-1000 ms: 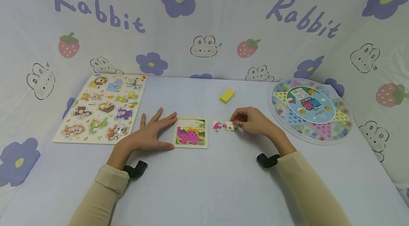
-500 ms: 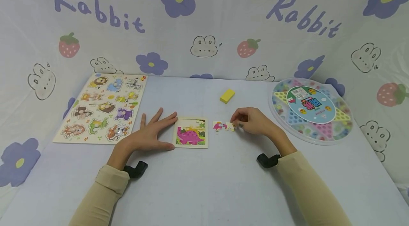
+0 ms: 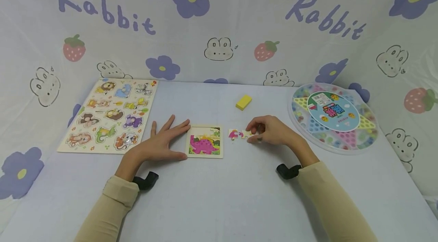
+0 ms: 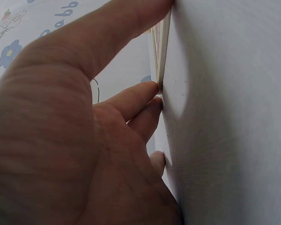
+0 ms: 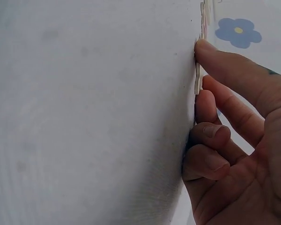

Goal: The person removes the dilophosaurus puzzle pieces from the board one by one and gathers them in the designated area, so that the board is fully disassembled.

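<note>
My left hand [image 3: 158, 145] lies with fingers spread at the left side of a small square jigsaw puzzle [image 3: 204, 146] showing a pink dinosaur. Its thumb touches the puzzle's lower left corner and its index fingertip the upper left. In the left wrist view, the pale edge of the puzzle [image 4: 164, 51] runs between thumb and fingers. To the puzzle's right, my right hand [image 3: 270, 129] pinches a jigsaw piece [image 3: 246, 134] between thumb and index finger, against a pink-printed jigsaw piece [image 3: 234, 134] on the table. In the right wrist view, the pinched piece [image 5: 198, 78] shows edge-on, its other fingers curled.
A yellow block [image 3: 243, 102] lies behind the right hand. At the left is a board of animal pictures [image 3: 116, 114]. A round, clear-lidded game board [image 3: 333, 118] sits at the right. The printed cloth [image 3: 236, 17] rises behind the white table [image 3: 219, 200].
The right thumb has come forward to the near edge of the jigsaw piece, covering more of it. The two loose pieces sit closer together. The left hand stays in place.
</note>
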The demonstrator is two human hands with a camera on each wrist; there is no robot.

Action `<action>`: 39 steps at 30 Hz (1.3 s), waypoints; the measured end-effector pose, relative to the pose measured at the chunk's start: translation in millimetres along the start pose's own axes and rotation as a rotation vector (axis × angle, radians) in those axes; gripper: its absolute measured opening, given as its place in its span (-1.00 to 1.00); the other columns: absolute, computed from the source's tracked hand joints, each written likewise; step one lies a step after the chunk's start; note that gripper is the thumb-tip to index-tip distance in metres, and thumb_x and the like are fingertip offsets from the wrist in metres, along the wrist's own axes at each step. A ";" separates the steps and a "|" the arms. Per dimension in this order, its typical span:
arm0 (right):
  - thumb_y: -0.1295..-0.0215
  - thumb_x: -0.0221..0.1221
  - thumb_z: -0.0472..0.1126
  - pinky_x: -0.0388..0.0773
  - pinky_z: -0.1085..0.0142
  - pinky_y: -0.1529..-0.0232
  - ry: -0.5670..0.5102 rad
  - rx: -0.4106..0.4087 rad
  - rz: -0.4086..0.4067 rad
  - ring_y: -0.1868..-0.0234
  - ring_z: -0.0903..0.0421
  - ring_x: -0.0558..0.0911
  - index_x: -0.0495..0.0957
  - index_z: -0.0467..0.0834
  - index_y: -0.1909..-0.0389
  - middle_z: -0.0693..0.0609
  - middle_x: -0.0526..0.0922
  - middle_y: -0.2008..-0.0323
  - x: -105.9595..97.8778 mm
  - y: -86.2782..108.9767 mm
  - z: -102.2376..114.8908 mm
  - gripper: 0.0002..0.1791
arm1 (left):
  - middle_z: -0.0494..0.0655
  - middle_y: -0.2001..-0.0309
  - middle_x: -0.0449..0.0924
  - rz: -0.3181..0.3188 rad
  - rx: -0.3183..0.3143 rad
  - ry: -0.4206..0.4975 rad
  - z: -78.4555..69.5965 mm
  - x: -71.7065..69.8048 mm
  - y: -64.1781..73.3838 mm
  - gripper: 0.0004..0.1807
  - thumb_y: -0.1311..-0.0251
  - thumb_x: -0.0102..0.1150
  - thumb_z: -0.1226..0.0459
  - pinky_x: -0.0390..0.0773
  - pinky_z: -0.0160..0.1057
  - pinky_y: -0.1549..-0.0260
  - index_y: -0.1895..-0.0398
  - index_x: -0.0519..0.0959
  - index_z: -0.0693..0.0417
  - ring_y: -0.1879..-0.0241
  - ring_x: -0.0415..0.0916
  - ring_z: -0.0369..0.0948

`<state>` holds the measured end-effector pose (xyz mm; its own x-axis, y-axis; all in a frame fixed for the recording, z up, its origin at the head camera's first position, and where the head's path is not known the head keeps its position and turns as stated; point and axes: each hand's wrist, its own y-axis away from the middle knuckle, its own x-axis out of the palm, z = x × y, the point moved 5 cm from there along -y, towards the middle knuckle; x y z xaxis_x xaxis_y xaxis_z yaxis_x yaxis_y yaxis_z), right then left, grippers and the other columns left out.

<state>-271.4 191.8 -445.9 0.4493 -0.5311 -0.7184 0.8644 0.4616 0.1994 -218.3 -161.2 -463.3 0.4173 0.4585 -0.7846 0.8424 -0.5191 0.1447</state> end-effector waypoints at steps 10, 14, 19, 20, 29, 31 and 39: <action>-0.23 0.51 -0.14 0.45 0.36 0.24 0.009 0.003 0.009 0.28 0.09 0.50 0.73 -0.08 0.03 0.00 0.63 0.24 0.6 -2.7 -1.1 -0.69 | -0.22 -0.76 -0.05 -0.004 0.003 0.002 0.2 -0.4 -0.2 0.10 -0.14 0.50 -0.09 -0.77 0.49 -0.49 -0.71 0.16 -0.16 -0.76 -0.52 0.13; -0.24 0.51 -0.14 0.45 0.35 0.24 0.017 0.003 0.004 0.28 0.08 0.49 0.73 -0.07 0.02 0.00 0.63 0.23 0.8 -2.6 -0.8 -0.69 | -0.22 -0.76 -0.05 -0.004 0.002 0.001 0.4 -0.5 -0.2 0.09 -0.14 0.50 -0.08 -0.77 0.49 -0.49 -0.71 0.16 -0.16 -0.76 -0.52 0.13; -0.26 0.50 -0.12 0.43 0.34 0.25 0.020 -0.007 0.004 0.29 0.09 0.49 0.73 -0.06 0.01 0.00 0.62 0.23 1.1 -2.3 0.1 -0.69 | -0.21 -0.76 -0.05 -0.004 0.006 0.001 -0.4 -1.2 -0.2 0.09 -0.14 0.50 -0.08 -0.77 0.49 -0.49 -0.71 0.16 -0.16 -0.76 -0.52 0.13; -0.27 0.49 -0.12 0.44 0.34 0.25 0.021 -0.011 0.002 0.29 0.09 0.50 0.72 -0.06 0.00 0.00 0.62 0.23 1.2 -2.4 0.2 -0.69 | -0.21 -0.76 -0.05 -0.005 0.006 0.000 -0.4 -1.2 -0.3 0.09 -0.14 0.50 -0.08 -0.77 0.49 -0.49 -0.71 0.16 -0.16 -0.76 -0.52 0.13; -0.38 0.38 -0.17 0.46 0.36 0.35 0.018 -0.033 -0.069 0.31 0.07 0.52 0.73 -0.05 0.03 0.01 0.62 0.26 0.6 -1.8 8.3 -0.81 | -0.22 -0.76 -0.05 -0.003 0.013 0.015 -0.9 0.9 -0.3 0.10 -0.14 0.51 -0.07 -0.78 0.48 -0.48 -0.71 0.15 -0.17 -0.76 -0.53 0.13; -0.39 0.37 -0.17 0.45 0.37 0.37 0.020 -0.054 -0.090 0.33 0.08 0.51 0.73 -0.04 0.06 0.01 0.62 0.27 1.6 -3.1 13.1 -0.85 | -0.22 -0.76 -0.06 -0.001 0.011 0.014 -0.6 1.0 -0.4 0.09 -0.15 0.51 -0.07 -0.78 0.48 -0.48 -0.71 0.15 -0.17 -0.76 -0.53 0.13; -0.40 0.37 -0.16 0.43 0.38 0.41 -0.006 -0.135 -0.095 0.42 0.12 0.51 0.75 -0.02 0.13 0.06 0.64 0.34 11.7 -13.6 33.6 -0.91 | -0.21 -0.76 -0.07 0.005 0.003 0.007 -0.5 -0.6 0.0 0.09 -0.16 0.50 -0.06 -0.79 0.48 -0.48 -0.71 0.14 -0.16 -0.76 -0.54 0.13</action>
<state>-270.2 155.5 -434.6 0.3687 -0.5811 -0.7255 0.8649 0.5004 0.0388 -218.4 -161.1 -462.5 0.4238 0.4612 -0.7795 0.8393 -0.5236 0.1465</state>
